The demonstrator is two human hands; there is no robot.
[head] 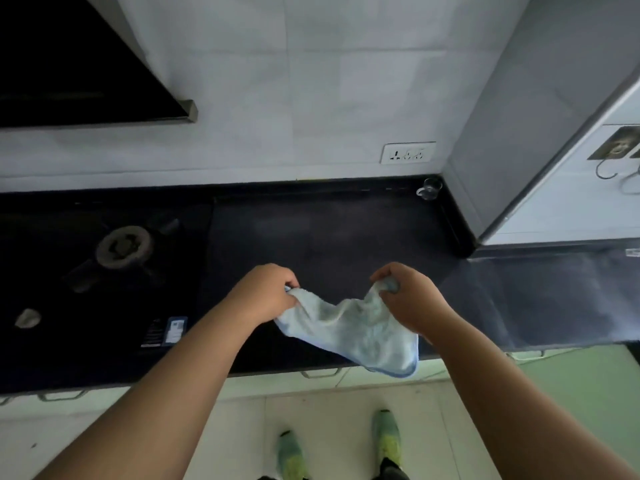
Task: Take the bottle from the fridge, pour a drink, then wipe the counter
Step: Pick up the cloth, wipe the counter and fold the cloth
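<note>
Both hands hold a light blue cloth (349,332) up over the front edge of the dark counter (329,237). The left hand (266,292) pinches one top corner with closed fingers. The right hand (405,296) grips the other top corner, bunched up in its closed fingers. The cloth looks soft and fluffy, pale blue with a darker blue stitched edge. It sags in the middle between the hands, and its lower corner hangs down past the counter edge. A small clear glass cup (429,189) with a handle stands far back in the corner, just beside the grey fridge (512,133). A gas stove (104,258) sits to the left. Two feet in green shoes (386,436) stand on the tiled floor below.
</note>
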